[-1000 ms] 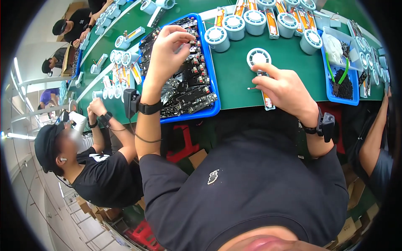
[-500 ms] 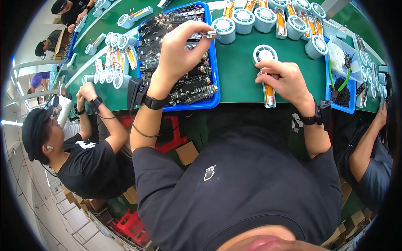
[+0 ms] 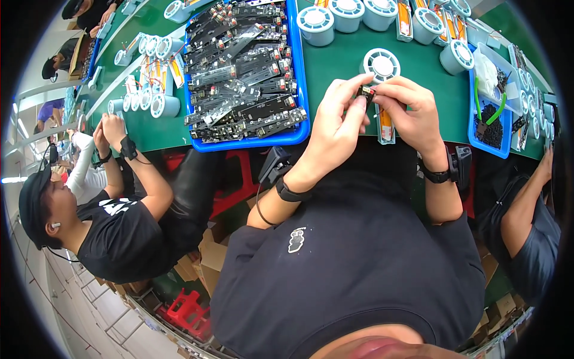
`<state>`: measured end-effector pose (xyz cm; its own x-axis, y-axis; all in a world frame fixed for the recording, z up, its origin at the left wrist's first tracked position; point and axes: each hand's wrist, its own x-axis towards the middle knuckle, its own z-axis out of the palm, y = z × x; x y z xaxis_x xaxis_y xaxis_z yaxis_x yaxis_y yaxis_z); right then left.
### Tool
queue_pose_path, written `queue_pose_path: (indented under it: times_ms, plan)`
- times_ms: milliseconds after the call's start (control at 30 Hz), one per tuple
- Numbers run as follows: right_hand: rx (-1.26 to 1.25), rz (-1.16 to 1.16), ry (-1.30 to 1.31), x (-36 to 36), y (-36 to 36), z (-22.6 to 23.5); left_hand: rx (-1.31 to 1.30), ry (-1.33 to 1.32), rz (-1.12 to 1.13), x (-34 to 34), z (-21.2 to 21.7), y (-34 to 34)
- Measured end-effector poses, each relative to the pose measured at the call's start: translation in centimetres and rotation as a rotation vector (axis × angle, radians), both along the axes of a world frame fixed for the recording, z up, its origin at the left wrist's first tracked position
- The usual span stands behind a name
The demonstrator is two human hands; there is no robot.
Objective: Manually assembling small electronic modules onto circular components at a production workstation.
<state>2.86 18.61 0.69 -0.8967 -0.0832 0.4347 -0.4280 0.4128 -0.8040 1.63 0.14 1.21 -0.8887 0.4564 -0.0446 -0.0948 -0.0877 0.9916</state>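
In my left hand (image 3: 341,119) is a black circuit board (image 3: 365,91) with small light and red parts at its end, pinched between thumb and fingers; most of it is hidden. My right hand (image 3: 412,113) meets it there, thumb and fingertips closed at the board's end. Whatever those fingertips grip is too small to tell. Just beyond both hands lies a pale-blue handheld fan body (image 3: 381,62) with a round slotted head. Its open handle, with an orange strip (image 3: 385,127) inside, points toward me and passes partly behind my right hand.
Left of my hands, a blue tray (image 3: 251,144) is heaped with black circuit boards (image 3: 245,78). Fan bodies (image 3: 315,25) line the far side of the green table (image 3: 332,60). At right sits a blue bin (image 3: 502,146) of small black parts with green-handled pliers (image 3: 496,110). Co-workers (image 3: 119,221) flank me.
My left hand has come from above the tray, right and nearer, bringing the circuit board to my right hand. My right hand has stayed near the fan handle. The view has shifted slightly.
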Motion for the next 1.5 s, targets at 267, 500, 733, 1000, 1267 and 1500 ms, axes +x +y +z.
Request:
queue_pose_path:
  times_ms: [267, 500, 733, 1000, 1267, 1500]
  plan:
    - [-0.010, -0.075, -0.087, 0.6, -0.4, 0.1, 0.176, -0.206, -0.069, -0.5, -2.6, -0.8]
    - [0.164, -0.095, 0.130, -0.1, -0.3, -0.6, 0.203, 0.030, 0.011, -0.3, -2.7, 0.2]
    - [0.299, -0.060, 0.283, -0.6, 0.1, -0.3, 0.223, -0.149, -0.046, -0.4, -2.1, -0.4]
    - [0.214, 0.012, 0.201, -0.4, 0.3, -0.3, 0.254, -0.252, -0.105, -0.4, -2.0, -0.5]
    - [0.161, 0.087, -0.047, -0.5, 1.6, 0.2, -0.025, -0.017, -0.086, 0.5, -1.1, -0.3]
    - [0.044, 0.081, -0.036, -0.5, 1.3, -0.5, 0.015, -0.103, -0.152, 0.2, -0.9, -0.7]
